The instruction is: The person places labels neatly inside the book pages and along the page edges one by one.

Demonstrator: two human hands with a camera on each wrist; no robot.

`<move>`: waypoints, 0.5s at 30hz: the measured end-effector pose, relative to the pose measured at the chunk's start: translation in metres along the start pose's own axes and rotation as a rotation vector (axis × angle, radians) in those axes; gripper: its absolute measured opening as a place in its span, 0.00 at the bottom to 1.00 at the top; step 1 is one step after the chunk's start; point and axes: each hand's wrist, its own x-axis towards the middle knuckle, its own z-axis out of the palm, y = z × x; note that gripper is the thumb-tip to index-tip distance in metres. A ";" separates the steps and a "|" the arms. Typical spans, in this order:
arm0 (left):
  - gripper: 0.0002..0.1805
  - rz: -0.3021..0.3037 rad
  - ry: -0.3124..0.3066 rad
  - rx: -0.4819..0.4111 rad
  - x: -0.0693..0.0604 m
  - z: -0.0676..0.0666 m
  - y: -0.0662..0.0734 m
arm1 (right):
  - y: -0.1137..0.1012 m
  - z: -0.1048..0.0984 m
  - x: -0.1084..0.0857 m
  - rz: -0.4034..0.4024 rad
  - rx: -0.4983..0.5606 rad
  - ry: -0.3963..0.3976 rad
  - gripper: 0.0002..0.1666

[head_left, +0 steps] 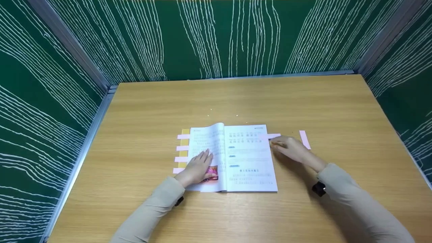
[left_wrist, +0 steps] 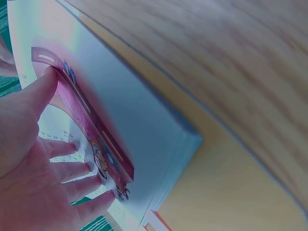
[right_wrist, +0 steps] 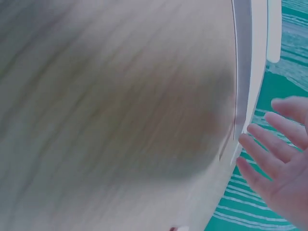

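A book (head_left: 249, 158) lies open on the table, its left pages bulging up near the spine. My left hand (head_left: 197, 168) rests on the left page with fingers stretched out. In the left wrist view, the left hand (left_wrist: 43, 144) lies across a page with a pink-red printed picture (left_wrist: 86, 115). My right hand (head_left: 288, 146) is at the book's right edge, just below a pink paper strip (head_left: 274, 136) that sticks out from the pages. The right wrist view shows the right hand (right_wrist: 279, 154) with fingers apart and nothing gripped; whether they touch the strip is hard to tell.
Several pink strips (head_left: 181, 148) stick out on the book's left side, over a yellow-brown cover edge (head_left: 182, 154). A loose pink strip (head_left: 304, 139) lies on the wooden table (head_left: 236, 98) to the right. Green walls (head_left: 222, 40) with white lines stand around the table.
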 end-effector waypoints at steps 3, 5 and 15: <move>0.42 -0.002 -0.006 0.004 0.000 0.001 0.000 | 0.005 -0.009 -0.005 -0.010 -0.003 0.064 0.14; 0.41 -0.002 -0.008 0.008 0.000 0.001 0.000 | 0.009 -0.016 -0.008 -0.009 -0.028 0.094 0.13; 0.43 -0.010 -0.013 0.007 0.000 -0.002 0.000 | 0.029 -0.041 -0.023 0.027 -0.079 0.132 0.14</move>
